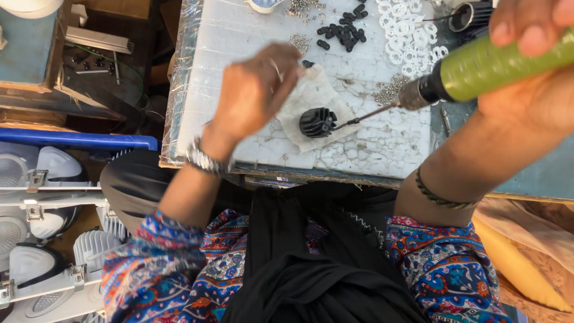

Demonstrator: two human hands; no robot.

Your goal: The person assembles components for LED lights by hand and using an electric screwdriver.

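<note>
A person looks down at a worn white tabletop (382, 149) with a cracked surface. Near its front edge lies a small black finned part (317, 122), round and ribbed like a little heat sink, resting on a crumpled white cloth (311, 98). The right hand (532, 78) has its grip wrapped around a green powered screwdriver (496, 64), fingers closed over the barrel; the tool's thin metal bit (368, 113) slants down to the left and its tip touches the side of the finned part. The left hand (254, 93), with a metal wristwatch (206, 160) on its wrist, hovers just above the cloth beside the part; its fingers are pinched together, but it is blurred and whether it holds anything cannot be told. Farther back on the tabletop are a heap of white plastic rings (409, 33), a cluster of small black pieces (344, 27) and little piles of silver screws (388, 91).
</note>
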